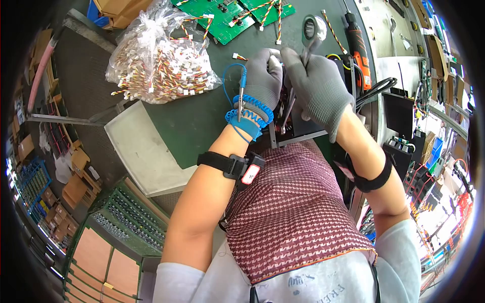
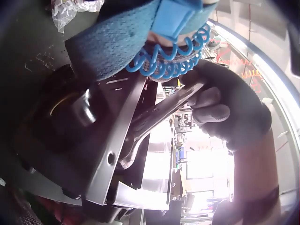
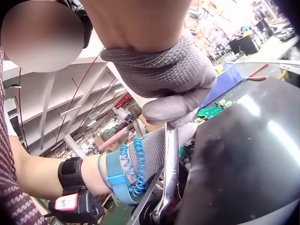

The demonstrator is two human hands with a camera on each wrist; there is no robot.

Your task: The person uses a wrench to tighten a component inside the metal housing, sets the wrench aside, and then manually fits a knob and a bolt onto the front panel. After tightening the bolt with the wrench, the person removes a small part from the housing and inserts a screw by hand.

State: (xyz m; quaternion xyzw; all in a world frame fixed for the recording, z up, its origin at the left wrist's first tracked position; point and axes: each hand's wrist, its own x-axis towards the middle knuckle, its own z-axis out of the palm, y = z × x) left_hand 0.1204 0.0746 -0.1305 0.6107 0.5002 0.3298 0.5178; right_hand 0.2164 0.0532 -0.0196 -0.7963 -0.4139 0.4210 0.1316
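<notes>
My gloved right hand (image 1: 318, 83) grips a shiny metal wrench (image 1: 309, 43), its ring end sticking up past the knuckles in the head view. In the right wrist view the shaft of the wrench (image 3: 171, 164) runs down beside a black metal case (image 3: 234, 154). The left wrist view shows the lower end of the wrench (image 2: 136, 140) inside the bent metal edge of the case (image 2: 105, 157). My gloved left hand (image 1: 262, 78) is at the far side of the case, close to the right thumb. Its fingertips are hidden, so I cannot tell what they hold. A blue coiled cord circles the left wrist.
On the green mat lie a clear bag of small wired connectors (image 1: 166, 70) and green circuit boards (image 1: 217, 20). An orange and black power tool (image 1: 357, 50) lies to the right, near black cables (image 1: 376, 91). Loose wire leads are scattered at the back.
</notes>
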